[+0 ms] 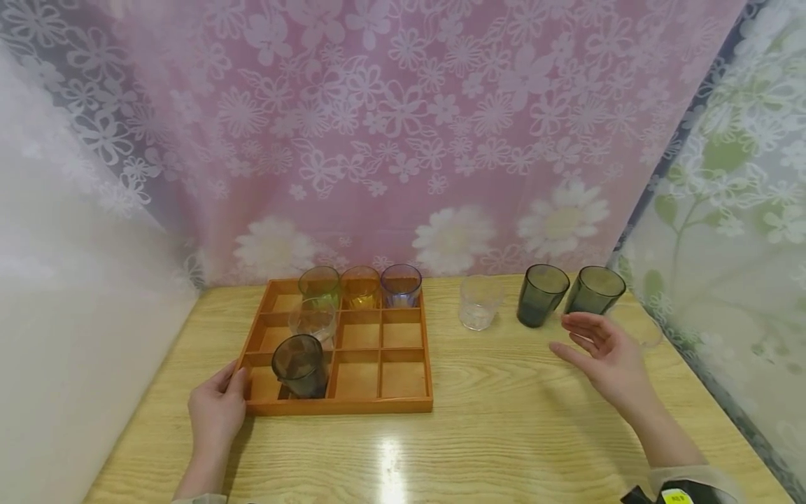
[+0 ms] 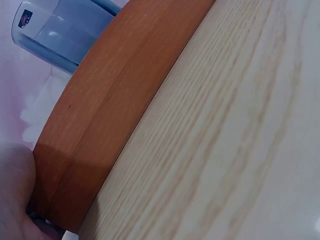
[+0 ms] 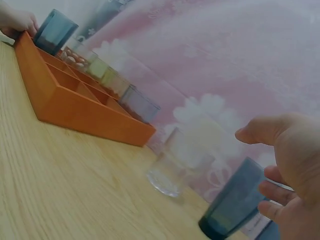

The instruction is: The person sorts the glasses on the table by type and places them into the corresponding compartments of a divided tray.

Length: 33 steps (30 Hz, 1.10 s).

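Pink flowered curtain (image 1: 403,105) behind wood-grain table (image 1: 504,420).

Yellow tag (image 1: 676,497): lower right, head view, on black wristband (image 1: 702,493); print unreadable.
Dark sticker (image 2: 25,18): upper left, left wrist view, on glass (image 2: 67,31); mark unreadable.

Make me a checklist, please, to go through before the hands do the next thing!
1. Bare left hand gripping the orange-brown wooden divided tray: ok.
2. Front-right square wooden compartment free: ok, nothing stands in it.
3. Bare right hand holding the rightmost smoky-dark tapered glass: not ok, its fingers are open.
4. That hand touching that glass: cannot tell.
5. Clear, colourless glass tumbler left of the dark glasses upright: ok.
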{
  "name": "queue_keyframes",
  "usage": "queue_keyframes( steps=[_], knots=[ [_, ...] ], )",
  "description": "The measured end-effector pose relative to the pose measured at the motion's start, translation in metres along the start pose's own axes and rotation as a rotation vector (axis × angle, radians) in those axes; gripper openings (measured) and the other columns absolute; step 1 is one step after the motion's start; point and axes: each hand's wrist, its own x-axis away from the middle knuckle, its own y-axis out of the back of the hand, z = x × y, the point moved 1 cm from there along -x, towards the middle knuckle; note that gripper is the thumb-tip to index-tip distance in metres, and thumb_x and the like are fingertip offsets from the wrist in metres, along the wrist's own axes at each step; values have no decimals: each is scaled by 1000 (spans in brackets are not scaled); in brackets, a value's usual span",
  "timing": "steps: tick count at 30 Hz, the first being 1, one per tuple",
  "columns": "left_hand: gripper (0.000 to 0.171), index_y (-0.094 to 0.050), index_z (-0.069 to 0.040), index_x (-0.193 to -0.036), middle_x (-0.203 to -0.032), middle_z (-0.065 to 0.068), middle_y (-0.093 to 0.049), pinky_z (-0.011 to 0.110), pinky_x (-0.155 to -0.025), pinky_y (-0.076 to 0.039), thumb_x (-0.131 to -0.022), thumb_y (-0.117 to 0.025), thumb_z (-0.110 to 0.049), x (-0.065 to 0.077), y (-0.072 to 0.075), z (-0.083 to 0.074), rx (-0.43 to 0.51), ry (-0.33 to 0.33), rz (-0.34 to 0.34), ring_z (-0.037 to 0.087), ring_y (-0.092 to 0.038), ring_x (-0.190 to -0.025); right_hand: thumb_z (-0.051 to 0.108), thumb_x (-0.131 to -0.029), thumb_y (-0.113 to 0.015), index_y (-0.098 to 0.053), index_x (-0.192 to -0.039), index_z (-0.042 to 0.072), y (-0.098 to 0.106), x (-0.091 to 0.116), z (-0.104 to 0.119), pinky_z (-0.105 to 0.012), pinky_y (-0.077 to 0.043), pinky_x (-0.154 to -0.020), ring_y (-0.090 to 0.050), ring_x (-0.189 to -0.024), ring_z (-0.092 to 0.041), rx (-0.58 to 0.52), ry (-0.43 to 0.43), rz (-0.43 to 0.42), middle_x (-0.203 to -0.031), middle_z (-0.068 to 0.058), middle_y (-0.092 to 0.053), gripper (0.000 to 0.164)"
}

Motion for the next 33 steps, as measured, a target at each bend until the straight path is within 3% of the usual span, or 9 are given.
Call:
queue_keyframes(
  steps=[8, 12, 15, 20, 23, 33],
  knots=[
    [35, -69, 8, -133, -122, 28, -71, 1, -69, -44, -107, -64, -14, 2, 0, 0, 2, -18, -6, 36, -66, -114, -16, -89, -76, -57, -139, -8, 39, -5, 4, -12, -47, -99, -62, -119, -4, 1, 41, -83, -129, 4, -67, 54],
    [34, -69, 9, -133, -122, 28, -70, 1, -69, -43, -107, -64, -13, 2, -1, 0, 2, -17, -5, 37, -66, -114, -15, -88, -78, -60, -139, -1, 61, -11, 4, -10, -45, -98, -60, -119, -1, 99, 19, -160, -128, 10, -66, 56],
    [35, -69, 7, -134, -123, 27, -70, 1, -70, -43, -107, -64, -14, 2, -1, 0, -3, -5, -7, 36, -66, -115, -7, -89, -82, -61, -140, 10, 78, -14, 0, -7, -42, -97, -56, -119, 5, 242, -10, -211, -128, 18, -63, 58],
    [36, -69, 5, -135, -123, 25, -71, 2, -70, -45, -108, -63, -16, 0, 0, -2, -2, 14, 0, 35, -66, -115, 6, -90, -86, -58, -144, 20, 98, -15, -15, -3, -37, -96, -50, -120, 9, 365, -44, -240, -134, 22, -58, 63],
    [35, -69, 6, -135, -123, 26, -71, 2, -70, -44, -108, -63, -15, 0, 0, -3, 3, 10, 2, 35, -66, -115, 8, -91, -85, -55, -148, 22, 104, -15, -27, -3, -36, -97, -47, -125, 7, 352, -64, -219, -140, 19, -56, 66],
    [35, -70, 4, -135, -122, 24, -72, 3, -71, -46, -107, -64, -18, 0, -1, 0, 0, 33, -5, 30, -67, -113, -1, -96, -77, -36, -161, 15, 106, -13, -67, -11, -30, -113, -41, -138, 0, 228, -103, -167, -147, 18, -47, 79]
  ],
)
